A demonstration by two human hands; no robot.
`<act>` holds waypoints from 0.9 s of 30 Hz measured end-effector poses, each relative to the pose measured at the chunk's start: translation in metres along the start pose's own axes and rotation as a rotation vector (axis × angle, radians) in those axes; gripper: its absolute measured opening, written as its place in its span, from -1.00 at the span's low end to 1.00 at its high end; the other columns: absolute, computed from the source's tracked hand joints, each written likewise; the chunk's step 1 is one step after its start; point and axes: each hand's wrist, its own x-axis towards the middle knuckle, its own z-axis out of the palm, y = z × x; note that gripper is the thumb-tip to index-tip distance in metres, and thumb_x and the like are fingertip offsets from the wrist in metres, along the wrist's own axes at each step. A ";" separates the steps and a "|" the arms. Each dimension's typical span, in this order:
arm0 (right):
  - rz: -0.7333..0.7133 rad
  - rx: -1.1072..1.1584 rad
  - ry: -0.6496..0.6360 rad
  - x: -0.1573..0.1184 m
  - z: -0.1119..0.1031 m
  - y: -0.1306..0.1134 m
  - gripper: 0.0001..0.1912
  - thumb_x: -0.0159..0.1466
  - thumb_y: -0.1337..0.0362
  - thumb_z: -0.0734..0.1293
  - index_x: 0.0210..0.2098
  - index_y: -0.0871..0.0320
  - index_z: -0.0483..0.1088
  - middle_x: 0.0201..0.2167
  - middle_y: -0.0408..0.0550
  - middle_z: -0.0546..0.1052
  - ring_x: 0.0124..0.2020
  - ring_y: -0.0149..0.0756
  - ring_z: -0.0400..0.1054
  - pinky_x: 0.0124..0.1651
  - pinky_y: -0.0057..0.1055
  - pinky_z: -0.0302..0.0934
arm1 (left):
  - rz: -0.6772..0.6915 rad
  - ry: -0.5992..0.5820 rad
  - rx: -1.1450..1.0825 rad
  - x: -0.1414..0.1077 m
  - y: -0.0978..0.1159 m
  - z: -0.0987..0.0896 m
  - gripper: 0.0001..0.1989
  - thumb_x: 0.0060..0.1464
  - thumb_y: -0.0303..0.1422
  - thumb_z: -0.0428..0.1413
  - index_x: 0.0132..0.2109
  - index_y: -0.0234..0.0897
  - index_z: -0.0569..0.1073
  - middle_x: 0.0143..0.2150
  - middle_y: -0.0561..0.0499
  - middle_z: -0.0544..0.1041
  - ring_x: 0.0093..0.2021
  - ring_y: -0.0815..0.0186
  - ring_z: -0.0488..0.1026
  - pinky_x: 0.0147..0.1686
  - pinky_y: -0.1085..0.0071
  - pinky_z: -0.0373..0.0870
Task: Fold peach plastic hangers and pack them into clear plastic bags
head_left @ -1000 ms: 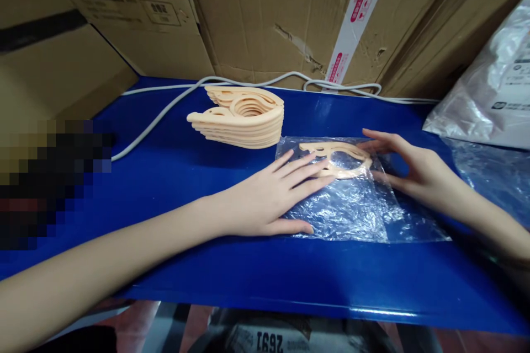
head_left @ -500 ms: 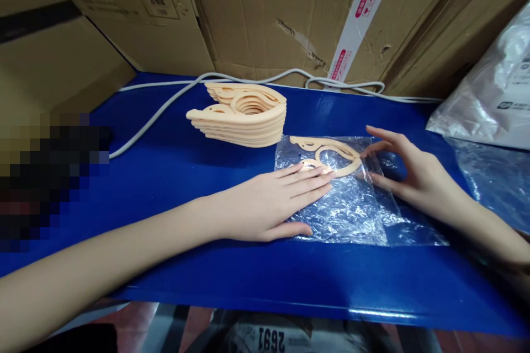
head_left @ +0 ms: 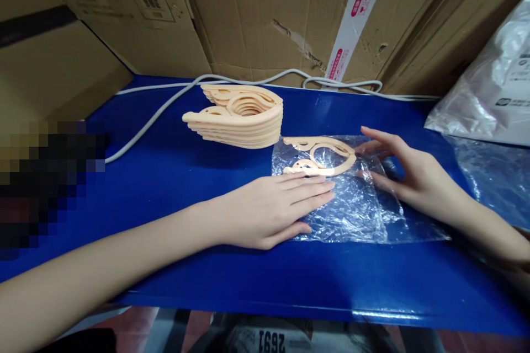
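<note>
A clear plastic bag [head_left: 356, 215] lies on the blue table, with a cream folding hanger [head_left: 345, 162] flat in its upper left part. My left hand [head_left: 285, 207] rests palm down on the bag, fingers stretched out just below the hanger. At the bag's right side is my right hand [head_left: 403, 171], its thumb and fingers apart, the fingertips touching or just over the plastic near the hanger's right tip. A stack of several cream hangers [head_left: 248, 127] stands behind and left of the bag.
Cardboard boxes [head_left: 256, 16] line the back of the blue table [head_left: 199, 276]. A white cable [head_left: 153, 116] runs along the rear edge. White plastic packaging [head_left: 488, 88] sits at the right, with more clear film [head_left: 492, 171] below it. A dark, pixelated area covers the far left.
My left hand has slid slightly down off the hanger, so more of its lower arm shows. My right hand has barely moved. The whole view has shifted slightly.
</note>
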 end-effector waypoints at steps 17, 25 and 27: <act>-0.062 -0.050 0.004 -0.003 0.002 0.001 -0.35 0.42 0.12 0.32 0.46 -0.05 0.18 0.17 -0.02 0.60 0.14 -0.05 0.53 0.15 -0.03 0.46 | 0.000 -0.080 -0.046 0.002 0.005 -0.001 -0.33 0.28 -0.51 -0.05 0.50 -0.38 0.14 0.58 -0.13 0.03 0.59 0.11 -0.07 0.57 0.06 -0.13; -0.015 0.035 -0.010 0.000 0.006 0.002 -0.38 0.44 0.15 0.32 0.45 -0.07 0.19 0.10 -0.05 0.64 0.08 -0.12 0.57 0.14 -0.08 0.47 | 0.020 -0.083 -0.078 0.003 0.004 -0.001 -0.39 0.35 -0.40 -0.11 0.50 -0.41 0.15 0.59 -0.17 0.01 0.60 0.13 -0.11 0.57 0.07 -0.12; -0.018 0.021 -0.004 0.001 0.006 0.000 -0.39 0.44 0.16 0.31 0.45 -0.07 0.19 0.11 -0.06 0.64 0.08 -0.14 0.57 0.11 -0.11 0.48 | 0.012 -0.079 -0.106 0.003 0.004 -0.001 -0.38 0.34 -0.38 -0.10 0.49 -0.39 0.15 0.59 -0.16 0.00 0.61 0.15 -0.12 0.57 0.06 -0.15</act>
